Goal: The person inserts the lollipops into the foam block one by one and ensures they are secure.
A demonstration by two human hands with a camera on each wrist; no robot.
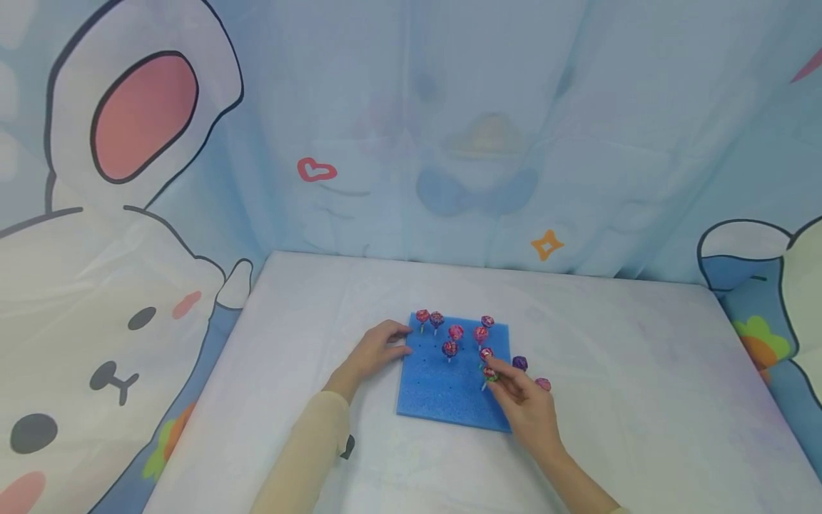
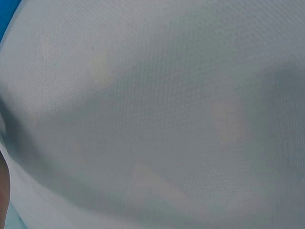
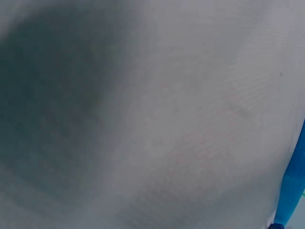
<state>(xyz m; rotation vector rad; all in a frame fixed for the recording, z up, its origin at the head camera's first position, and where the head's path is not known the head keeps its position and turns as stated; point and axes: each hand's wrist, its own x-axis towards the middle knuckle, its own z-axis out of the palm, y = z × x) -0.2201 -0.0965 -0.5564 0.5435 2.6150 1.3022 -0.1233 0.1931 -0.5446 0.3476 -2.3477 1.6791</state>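
Note:
In the head view a blue foam board (image 1: 443,392) with small holes lies on the table, several wrapped lollipops (image 1: 450,348) standing in it by their sticks. At the board's left edge is my left hand (image 1: 374,351), fingers and thumb extended against the edge. Over the right part of the board, my right hand (image 1: 529,412) pinches a lollipop with a red and green wrapper (image 1: 490,374), its white stick slanting down toward the foam. Just behind it stands another red lollipop (image 1: 486,353). Both wrist views show mostly white cloth, with a blue strip of board at the edge.
Right of the board, partly behind my right hand, are a purple lollipop (image 1: 519,363) and a pink lollipop (image 1: 543,384). A white cloth covers the table (image 1: 642,400). Light blue printed curtains (image 1: 385,107) hang along the back and sides.

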